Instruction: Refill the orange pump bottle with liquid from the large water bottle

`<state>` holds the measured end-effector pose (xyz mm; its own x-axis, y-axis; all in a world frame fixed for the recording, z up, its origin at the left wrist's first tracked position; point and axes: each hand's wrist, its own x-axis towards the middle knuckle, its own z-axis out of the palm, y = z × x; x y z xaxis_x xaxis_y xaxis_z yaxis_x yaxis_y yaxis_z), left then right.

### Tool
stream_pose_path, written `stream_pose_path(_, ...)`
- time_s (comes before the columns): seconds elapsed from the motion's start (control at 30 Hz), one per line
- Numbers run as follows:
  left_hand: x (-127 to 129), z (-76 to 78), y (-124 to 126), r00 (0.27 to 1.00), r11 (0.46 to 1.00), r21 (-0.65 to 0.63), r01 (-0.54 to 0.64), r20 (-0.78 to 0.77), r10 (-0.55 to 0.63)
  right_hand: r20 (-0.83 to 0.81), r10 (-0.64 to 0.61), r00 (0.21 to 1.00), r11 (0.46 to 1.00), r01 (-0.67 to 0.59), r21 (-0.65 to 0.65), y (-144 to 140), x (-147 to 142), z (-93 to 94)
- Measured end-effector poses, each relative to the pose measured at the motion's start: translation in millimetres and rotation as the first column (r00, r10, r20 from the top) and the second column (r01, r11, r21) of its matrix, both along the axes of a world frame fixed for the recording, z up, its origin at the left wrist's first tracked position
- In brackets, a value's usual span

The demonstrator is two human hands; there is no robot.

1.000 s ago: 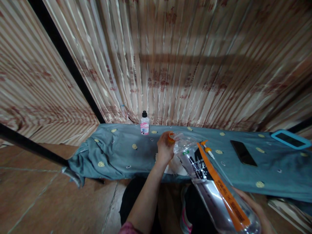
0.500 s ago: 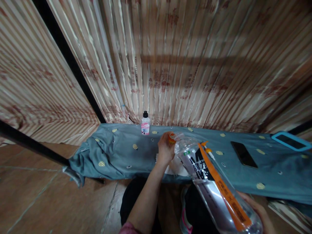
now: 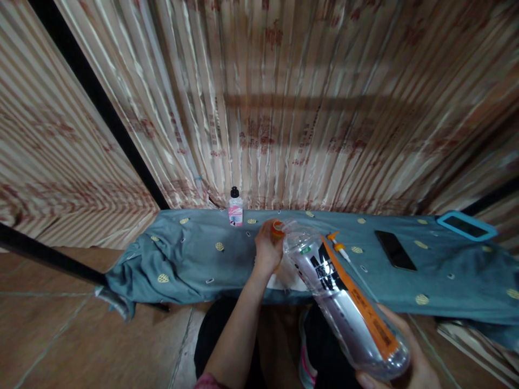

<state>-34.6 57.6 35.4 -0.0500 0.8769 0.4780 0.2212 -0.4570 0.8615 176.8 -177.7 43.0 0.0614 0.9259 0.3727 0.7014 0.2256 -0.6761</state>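
My right hand (image 3: 405,346) grips the base of a large clear plastic bottle (image 3: 332,302) with an orange and black label. The bottle is tilted, its mouth pointing up-left toward an orange-rimmed opening. My left hand (image 3: 268,249) is wrapped round the container with that orange rim (image 3: 278,227); most of its body is hidden by the hand and the clear bottle. The two mouths are close together, and I cannot tell whether they touch. A pump head (image 3: 334,240), orange and white with a long thin tube, lies just right of the clear bottle's neck.
A small clear bottle (image 3: 235,209) with a black cap and pink label stands at the back of the cloth-covered bench (image 3: 190,254). Farther right lie a black phone (image 3: 395,250) and a blue-framed device (image 3: 466,226). Behind hangs a striped curtain (image 3: 259,108); black poles (image 3: 97,97) cross the left.
The base of the clear bottle has risen and shifted left, showing more of my right hand. My left hand stays on the orange-rimmed container. The whole view has shifted slightly.
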Motion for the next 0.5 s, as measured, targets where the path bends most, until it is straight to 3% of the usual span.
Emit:
stream_pose_path(0.13,-1.1,0.7,0.5,0.999,1.000,-0.014,0.000,-0.036,0.000,-0.161,-0.035,0.986,0.999,0.028,-0.044,1.7,-2.8,-6.0)
stream_pose_path(0.27,-1.1,2.0,0.5,0.998,1.000,-0.014,-0.004,-0.062,0.003,-0.202,0.015,0.979,0.997,-0.032,-0.076,0.7,0.6,-20.7)
stream_pose_path(0.4,-0.9,4.2,0.0,0.997,1.000,-0.022,-0.005,-0.077,0.004,-0.475,-0.039,0.879,0.986,-0.042,-0.160,0.4,7.6,-37.1)
stream_pose_path(0.5,-0.8,5.3,0.2,0.996,0.999,-0.034,-0.007,-0.087,0.004,-0.461,0.018,0.887,0.985,-0.094,-0.142,1.9,7.3,-39.2)
